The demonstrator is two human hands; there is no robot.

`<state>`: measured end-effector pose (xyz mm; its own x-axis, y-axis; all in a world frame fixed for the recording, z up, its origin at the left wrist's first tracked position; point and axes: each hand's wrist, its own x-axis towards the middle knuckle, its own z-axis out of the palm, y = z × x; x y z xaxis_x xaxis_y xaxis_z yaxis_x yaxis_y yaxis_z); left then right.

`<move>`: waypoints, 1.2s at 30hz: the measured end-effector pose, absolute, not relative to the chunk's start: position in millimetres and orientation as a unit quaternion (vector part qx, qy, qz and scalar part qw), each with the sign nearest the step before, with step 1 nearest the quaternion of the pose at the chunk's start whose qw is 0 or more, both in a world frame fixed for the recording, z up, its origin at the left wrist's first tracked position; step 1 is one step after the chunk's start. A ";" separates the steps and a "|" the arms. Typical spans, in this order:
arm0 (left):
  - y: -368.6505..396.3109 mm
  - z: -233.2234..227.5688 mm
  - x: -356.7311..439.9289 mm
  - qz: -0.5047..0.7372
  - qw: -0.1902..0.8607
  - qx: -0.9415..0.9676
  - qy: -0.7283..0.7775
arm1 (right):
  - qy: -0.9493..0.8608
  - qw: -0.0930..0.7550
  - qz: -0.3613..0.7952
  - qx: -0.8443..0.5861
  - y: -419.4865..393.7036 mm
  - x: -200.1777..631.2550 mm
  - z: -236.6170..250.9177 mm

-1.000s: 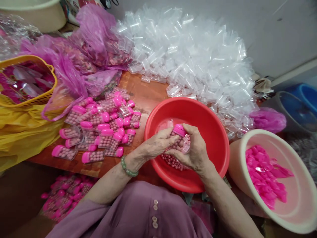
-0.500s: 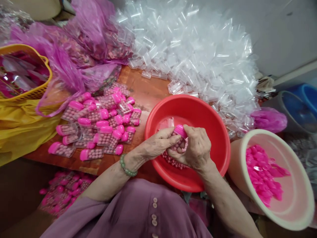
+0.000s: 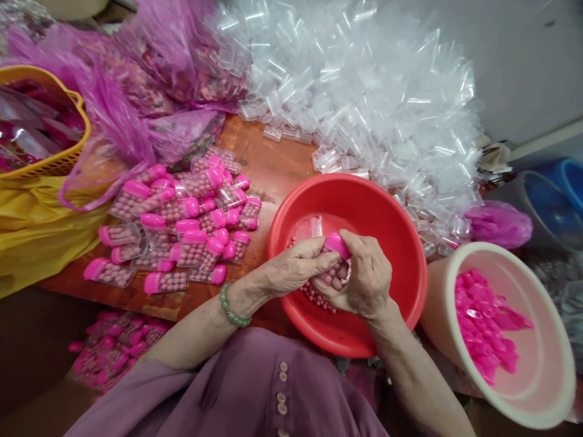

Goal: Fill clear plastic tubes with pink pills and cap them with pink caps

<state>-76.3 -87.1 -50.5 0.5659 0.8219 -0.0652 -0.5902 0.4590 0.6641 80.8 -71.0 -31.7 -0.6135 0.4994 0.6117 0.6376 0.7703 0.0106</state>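
Observation:
Over the red basin [image 3: 401,243], both of my hands are closed around one small clear bottle of pink beads with a bright pink cap [image 3: 337,244]. My left hand [image 3: 296,264], below a green bead bracelet [image 3: 233,306], grips the bottle from the left near the cap. From the right, my right hand [image 3: 367,276] wraps it, with thumb and fingers against the cap. My fingers partly hide the bottle body. Loose pink beads [image 3: 319,297] lie in the basin beneath my hands, along with clear containers [image 3: 316,226] by its left inner side.
Many pink-capped bead bottles [image 3: 182,237] lie on the wooden table [image 3: 252,158] at left. Behind is a heap of clear containers [image 3: 346,91]. A cream bucket [image 3: 544,364] with pink caps [image 3: 485,328] stands right. Purple bags [image 3: 132,121] and a yellow basket [image 3: 75,142] are far left.
The capped bottle has shifted slightly right in my hands, and the right hand's fingers now lie further over the cap. The whole view has moved a little.

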 end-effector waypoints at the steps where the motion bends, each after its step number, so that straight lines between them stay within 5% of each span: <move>1: -87.5 -50.0 -76.5 0.421 0.834 0.302 0.190 | -0.890 0.305 -0.119 -0.316 -71.4 80.9 -31.6; 13: -82.7 -44.3 -77.2 0.406 0.858 0.245 0.198 | -0.903 0.313 -0.065 -0.287 -67.5 84.9 -35.5; 22: -79.9 -36.1 -58.8 0.413 0.827 0.114 0.363 | -0.887 0.314 0.006 -0.337 -75.6 84.2 -40.8; 36: -80.3 -40.0 -56.8 0.434 0.801 0.154 0.381 | -0.910 0.303 -0.032 -0.282 -69.0 82.9 -39.0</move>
